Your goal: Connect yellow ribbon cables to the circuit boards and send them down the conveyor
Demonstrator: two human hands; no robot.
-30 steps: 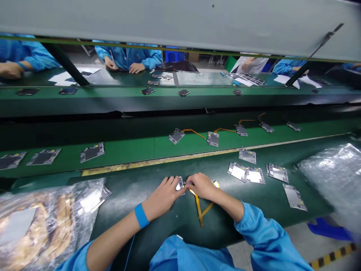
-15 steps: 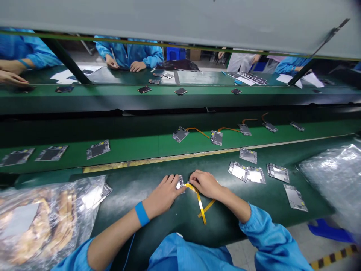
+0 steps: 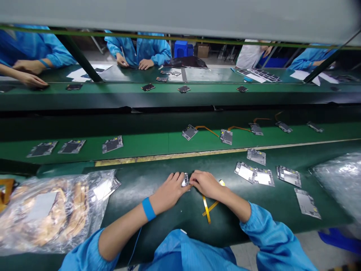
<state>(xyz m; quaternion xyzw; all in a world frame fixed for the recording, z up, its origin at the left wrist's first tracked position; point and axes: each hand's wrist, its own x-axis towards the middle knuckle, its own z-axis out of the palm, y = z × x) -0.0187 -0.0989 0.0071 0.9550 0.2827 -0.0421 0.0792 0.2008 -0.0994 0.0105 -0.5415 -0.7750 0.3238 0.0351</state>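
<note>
My left hand, with a blue wrist strap, presses a small circuit board onto the green bench and covers most of it. At the board's right edge, my right hand pinches the end of a yellow-orange flex cable. Its fingers and thumb are closed and hide the joint between cable and board. The cable's tail runs out below the right hand onto the bench. A second flex cable lies under my right wrist, and the two strips cross.
Several circuit boards lie right of my hands, beside clear plastic wrap. At left, a plastic bag holds copper-coloured cables. A green conveyor belt carries boards, some with cables. Co-workers in blue sit across a second line.
My right hand lifted slightly off the board, then came back to its edge at the cable's end. The cable's tail shifted. The view turned a little left. A co-worker's hand reached the far belt.
</note>
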